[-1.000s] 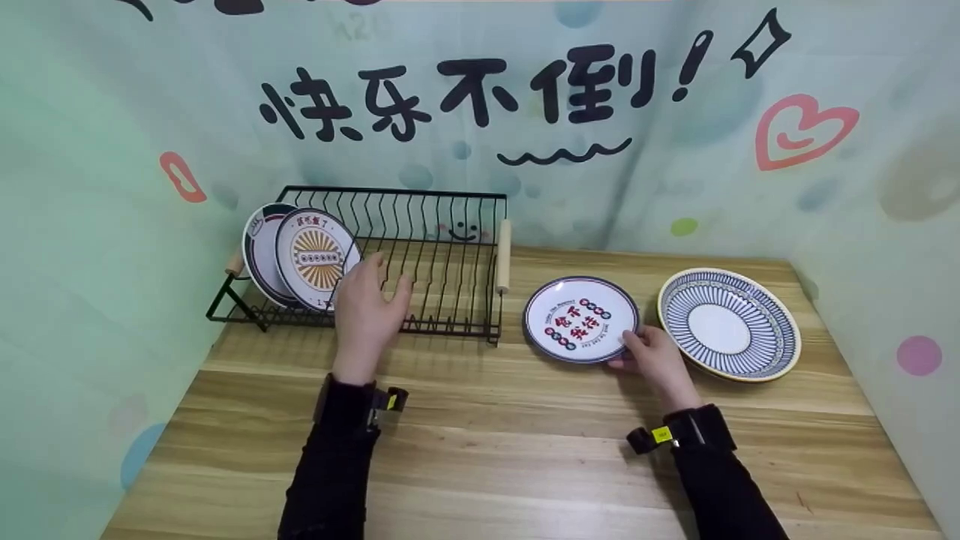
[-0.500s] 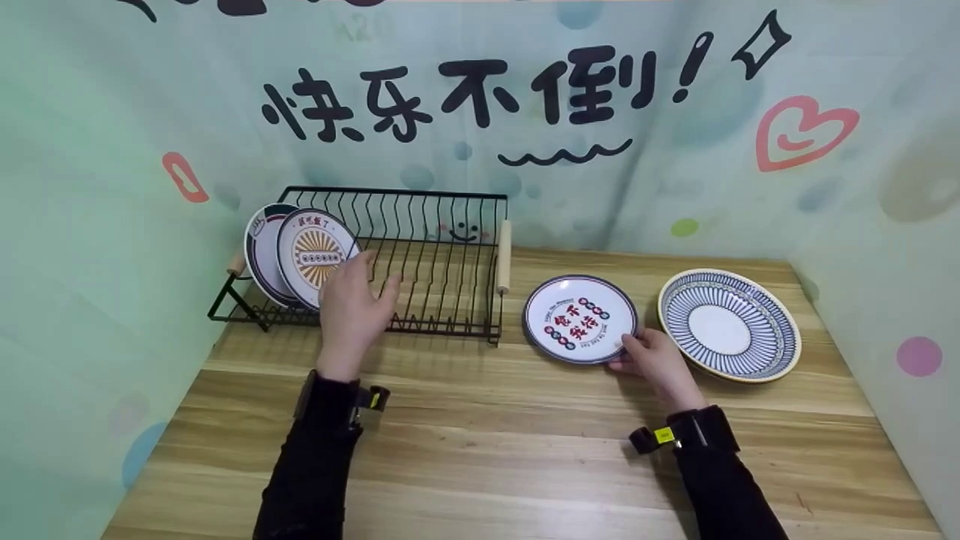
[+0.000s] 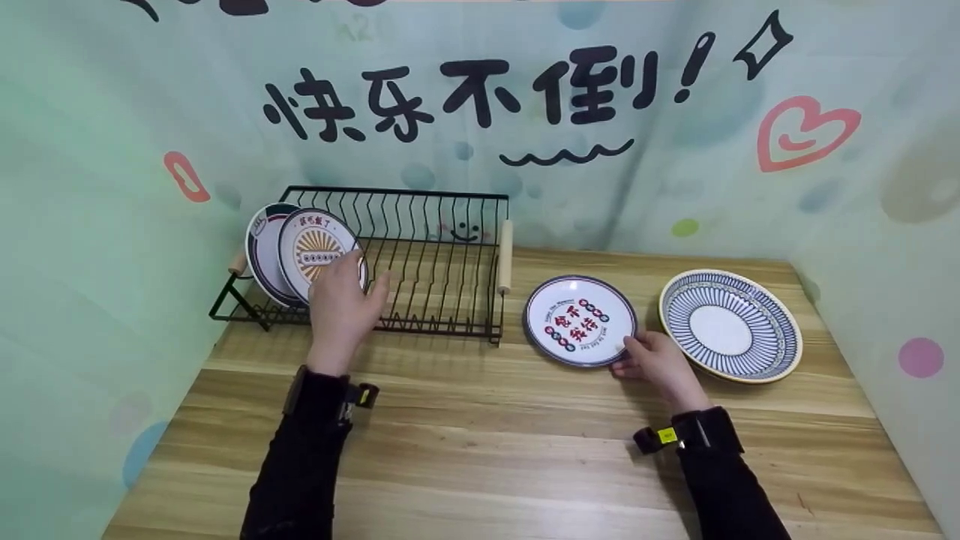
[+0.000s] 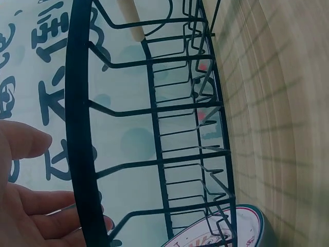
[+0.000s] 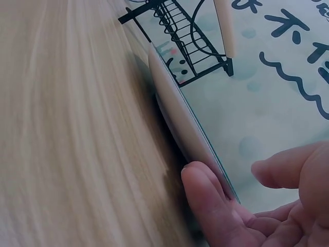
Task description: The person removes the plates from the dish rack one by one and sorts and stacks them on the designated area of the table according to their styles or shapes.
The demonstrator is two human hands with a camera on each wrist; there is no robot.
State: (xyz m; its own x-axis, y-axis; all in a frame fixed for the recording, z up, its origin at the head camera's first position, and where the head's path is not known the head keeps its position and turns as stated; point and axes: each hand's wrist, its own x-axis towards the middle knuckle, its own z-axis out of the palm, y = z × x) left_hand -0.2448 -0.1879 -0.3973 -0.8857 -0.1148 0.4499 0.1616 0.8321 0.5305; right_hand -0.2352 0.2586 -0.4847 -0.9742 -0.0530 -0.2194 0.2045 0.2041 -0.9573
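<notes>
A small white plate with red characters lies on the wooden table, right of the rack. My right hand holds it at its near right rim, fingers under the edge and thumb above. The right wrist view shows the plate edge-on, the fingertips under its rim. My left hand is at the front of the black dish rack, thumb spread from the fingers. Its fingers overlap a plate with yellow rays standing in the rack. Behind that stands another white plate with a dark rim.
A larger bowl-like dish with blue stripes sits right of my right hand. The rack has a wooden handle on its right end. A printed curtain hangs behind the table and along both sides.
My left hand has moved left along the rack, further over the plate with yellow rays. My right hand stays at the small plate, which has shifted very slightly.
</notes>
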